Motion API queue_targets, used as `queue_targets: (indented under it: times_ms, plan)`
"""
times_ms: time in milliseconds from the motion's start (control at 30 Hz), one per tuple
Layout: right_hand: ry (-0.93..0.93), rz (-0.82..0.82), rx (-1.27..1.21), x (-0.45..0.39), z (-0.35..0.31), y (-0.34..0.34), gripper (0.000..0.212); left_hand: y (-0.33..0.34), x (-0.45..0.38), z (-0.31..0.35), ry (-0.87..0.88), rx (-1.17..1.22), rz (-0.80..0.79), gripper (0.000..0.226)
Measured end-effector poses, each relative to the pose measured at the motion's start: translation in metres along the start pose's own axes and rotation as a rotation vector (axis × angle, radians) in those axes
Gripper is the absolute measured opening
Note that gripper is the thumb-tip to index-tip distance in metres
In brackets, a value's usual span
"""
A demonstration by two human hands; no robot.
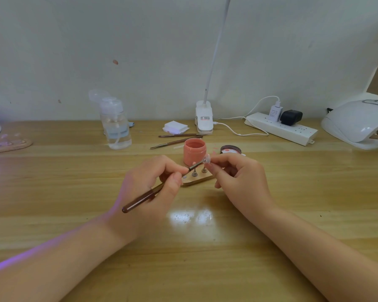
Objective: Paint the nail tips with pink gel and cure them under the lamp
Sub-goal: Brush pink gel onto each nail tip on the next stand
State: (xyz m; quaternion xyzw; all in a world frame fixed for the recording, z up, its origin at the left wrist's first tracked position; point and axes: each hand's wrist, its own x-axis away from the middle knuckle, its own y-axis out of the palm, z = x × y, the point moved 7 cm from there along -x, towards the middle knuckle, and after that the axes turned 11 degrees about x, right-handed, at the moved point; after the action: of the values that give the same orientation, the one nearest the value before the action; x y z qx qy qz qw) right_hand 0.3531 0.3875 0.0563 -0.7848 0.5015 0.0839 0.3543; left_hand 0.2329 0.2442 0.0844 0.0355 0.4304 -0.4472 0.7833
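Head view showed me both bare hands working close together near the middle of the wooden table [74, 214]. The left hand [153, 188] had its fingers clamped on a brown-handled brush [144, 196], whose handle slanted back toward the near left and whose tip reached up to the clear nail tip [206, 159]. The right hand [238, 179] pinched that nail tip between thumb and forefinger, lifted just above a small wooden stand [196, 180] carrying metal pegs; I could not tell whether the bristles actually touched the nail tip. Just behind the stand stood the open pot of pink gel [194, 151], and its lid [230, 149] lay beside it on the right, inner face up. Two more brushes [179, 138] lay farther back, near a stack of white pads [175, 127] and the clip base of a white desk lamp [203, 116] at the far edge. A clear pump bottle [117, 127] stood toward the far left. A white power strip [280, 128] with plugs ran along the far right, and the white curing lamp [358, 123] sat at the far right corner. Another wooden stand [9, 144] lay at the left edge in purple light.
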Motion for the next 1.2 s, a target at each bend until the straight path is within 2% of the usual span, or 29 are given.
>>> queue_targets:
  times_ms: [233, 433, 633, 833, 1033, 1200]
  plan:
    - [-0.01, 0.004, 0.001, -0.0013, 0.0006, 0.0001, 0.008, 0.0001, 0.0018, 0.0028, -0.02, 0.035, 0.05, 0.016]
    - [-0.046, 0.03, 0.051, -0.0019, -0.0009, -0.0019, 0.011, 0.0058, 0.0021, 0.0031, -0.003, -0.002, -0.033, 0.025]
    - [-0.09, 0.035, 0.103, -0.0022, -0.0045, -0.0013, 0.011, 0.002, 0.0013, 0.0059, -0.015, 0.006, 0.036, 0.019]
    - [-0.103, 0.039, 0.146, -0.0016, -0.0032, -0.0014, 0.01, 0.007, 0.003, 0.0045, 0.008, -0.04, -0.044, 0.026]
    - [-0.111, 0.052, 0.146, -0.0017, -0.0048, -0.0017, 0.009, 0.0035, 0.0022, 0.0056, -0.018, -0.026, 0.023, 0.02]
    - [-0.107, 0.064, 0.159, -0.0015, -0.0043, -0.0024, 0.009, 0.0075, 0.0016, 0.0029, -0.014, -0.067, -0.03, 0.014]
